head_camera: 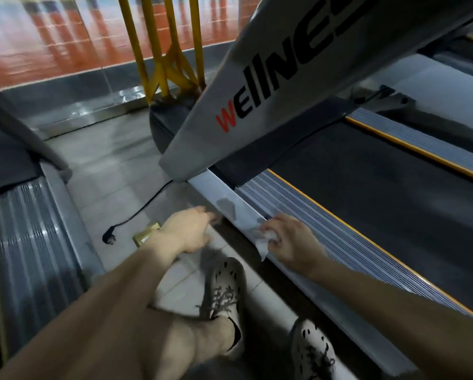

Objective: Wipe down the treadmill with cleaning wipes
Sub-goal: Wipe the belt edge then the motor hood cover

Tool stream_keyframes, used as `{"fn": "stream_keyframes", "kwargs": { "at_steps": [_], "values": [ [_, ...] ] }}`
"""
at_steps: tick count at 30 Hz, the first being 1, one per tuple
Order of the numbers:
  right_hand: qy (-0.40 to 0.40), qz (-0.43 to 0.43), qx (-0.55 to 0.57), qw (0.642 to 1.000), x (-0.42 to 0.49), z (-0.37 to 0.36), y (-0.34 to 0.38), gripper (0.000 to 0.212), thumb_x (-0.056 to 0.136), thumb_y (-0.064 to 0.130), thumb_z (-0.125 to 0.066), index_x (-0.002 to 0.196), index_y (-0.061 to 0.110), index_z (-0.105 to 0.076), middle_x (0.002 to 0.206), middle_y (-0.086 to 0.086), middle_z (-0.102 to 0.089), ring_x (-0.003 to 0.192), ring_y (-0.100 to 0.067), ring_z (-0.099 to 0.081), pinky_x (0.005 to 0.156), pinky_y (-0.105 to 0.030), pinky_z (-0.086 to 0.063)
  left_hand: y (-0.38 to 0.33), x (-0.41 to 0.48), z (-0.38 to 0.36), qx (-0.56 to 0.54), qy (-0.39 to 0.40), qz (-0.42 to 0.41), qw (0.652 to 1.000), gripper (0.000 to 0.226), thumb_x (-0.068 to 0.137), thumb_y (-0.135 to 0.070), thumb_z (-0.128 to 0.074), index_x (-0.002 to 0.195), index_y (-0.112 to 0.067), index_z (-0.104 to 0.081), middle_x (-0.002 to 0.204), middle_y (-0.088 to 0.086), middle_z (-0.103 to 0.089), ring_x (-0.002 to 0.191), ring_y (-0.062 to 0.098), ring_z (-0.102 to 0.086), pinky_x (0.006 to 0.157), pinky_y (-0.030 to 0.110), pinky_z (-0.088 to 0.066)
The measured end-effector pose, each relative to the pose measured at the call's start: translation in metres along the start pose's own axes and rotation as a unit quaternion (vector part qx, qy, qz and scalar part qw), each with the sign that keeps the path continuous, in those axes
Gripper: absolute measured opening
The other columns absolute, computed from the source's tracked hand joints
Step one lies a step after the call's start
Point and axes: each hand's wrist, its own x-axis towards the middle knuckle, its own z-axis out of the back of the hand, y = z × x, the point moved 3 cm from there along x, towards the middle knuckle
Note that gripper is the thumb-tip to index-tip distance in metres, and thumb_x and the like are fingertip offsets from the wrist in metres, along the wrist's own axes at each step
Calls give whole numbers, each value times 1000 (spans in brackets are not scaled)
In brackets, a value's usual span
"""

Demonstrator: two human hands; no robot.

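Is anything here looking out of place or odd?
Yes. The black plug lies loose on the floor tiles, connected to nothing, its cable trailing toward the treadmill. The side rail also shows a grey patch.

The light is dim, flat and cool grey, with no hard shadows. The brightest area is the glossy orange wall (51,37) at the upper left, streaked with vertical reflections; a pale sheen also lies on the floor (114,165) tiles below it. Motion blur smears much of the frame: the left hand (187,231) is soft-edged, and the ribbed deck (32,242) at the left edge is streaked. The lettering on the treadmill upright (271,86) reads fairly crisp. The wipe (265,238) in the right hand (290,239) shows as a pale patch without detail. A faint smudged shadow lies under the left hand. Wide-angle distortion bends straight lines near the edges.
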Motion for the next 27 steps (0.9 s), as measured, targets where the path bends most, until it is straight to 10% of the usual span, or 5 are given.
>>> {"fn": "stream_keyframes", "kwargs": {
  "at_steps": [6, 10, 14, 19, 27],
  "values": [
    [61, 64, -20, 996, 18, -40, 14, 31, 91, 33, -50, 105, 31, -77, 107, 13, -59, 90, -8, -62, 80, -32, -58, 24, 11, -11, -24, -16, -27, 999, 60, 97, -46, -69, 153, -34, -52, 147, 0, -55, 132, 30, -60, 106, 46, -54],
    [100, 56, -68, 991, 41, -21, 45, 46, 89, 46, -40, 112, 30, -77, 114, 9, -59, 107, -13, -58, 87, -39, -54, 42, 7, 1, -30, -79, 11, 996, 15, 94, -46, -71, 94, -31, -69, 111, -7, -64, 110, 24, -67, 90, 40, -56],
    [36, 59, -83, 994, 67, -5, 70, 50, 83, 40, -39, 107, 19, -78, 107, -1, -62, 103, -26, -60, 84, -40, -53, 63, -1, -1, -80, -81, 79, 990, 49, 97, -59, -67, 62, -26, -59, 70, -10, -59, 84, 27, -66, 73, 35, -46],
    [-1, 115, -139, 984, 111, 5, 122, 26, 79, 18, -62, 100, 12, -77, 98, -7, -57, 99, -34, -57, 72, -43, -52, 82, -13, 18, -125, -104, 98, 982, 35, 100, -57, -64, 125, -35, -74, 124, 0, -76, 118, 28, -68, 95, 40, -56],
    [-4, 124, -101, 987, 90, 2, 125, 26, 83, 18, -58, 104, 12, -74, 104, -4, -58, 103, -26, -56, 79, -33, -43, 111, -28, 41, -135, -72, 147, 977, 53, 99, -53, -70, 147, -32, -61, 145, 3, -66, 134, 29, -60, 105, 41, -51]
  ]
}}
